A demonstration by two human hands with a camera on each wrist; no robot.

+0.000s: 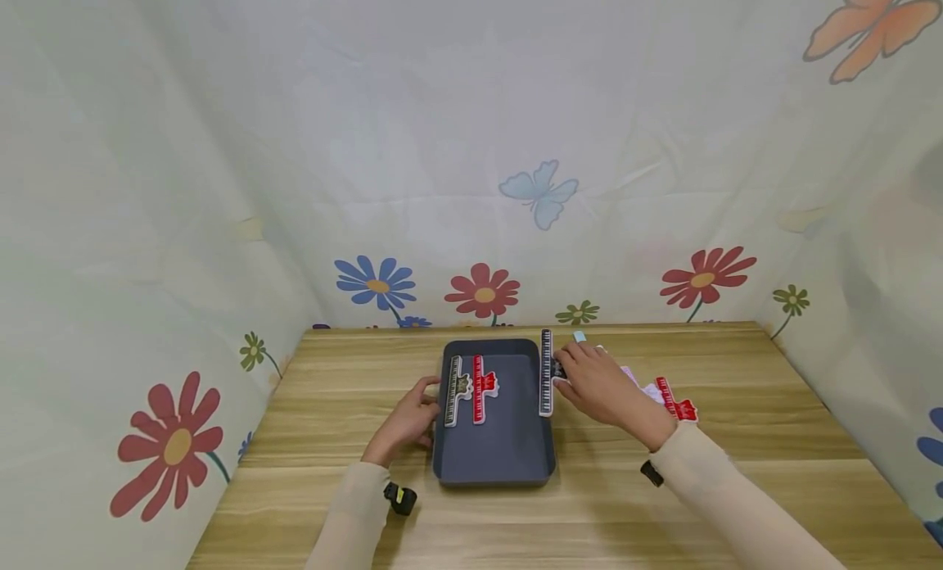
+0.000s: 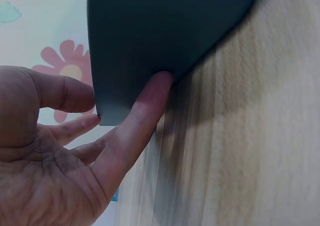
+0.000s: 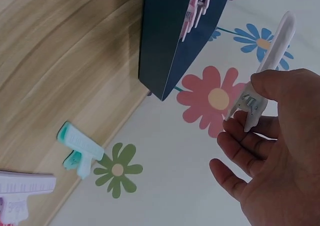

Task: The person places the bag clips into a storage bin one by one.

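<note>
A dark grey rectangular tray (image 1: 494, 459) stands on the table. My left hand (image 1: 405, 421) is at its left side, and in the left wrist view one extended finger (image 2: 145, 103) touches the outer wall while others meet the edge. Inside the tray lie a black bag clip (image 1: 453, 390) with a gold-toned handle and a red bag clip (image 1: 480, 390). Over the tray's right rim, my right hand (image 1: 600, 386) pinches another black bag clip (image 1: 546, 373) by its handle. The right wrist view shows that clip's pale edge (image 3: 275, 50) and its spring, raised above the table.
Right of the tray, another red bag clip (image 1: 678, 402) and pale pink-white clips (image 1: 651, 392) lie partly behind my right hand. A mint-green clip (image 3: 82, 143) and a lilac clip (image 3: 25, 183) lie on the wooden table. A flower-printed curtain (image 1: 427, 185) hangs behind the table.
</note>
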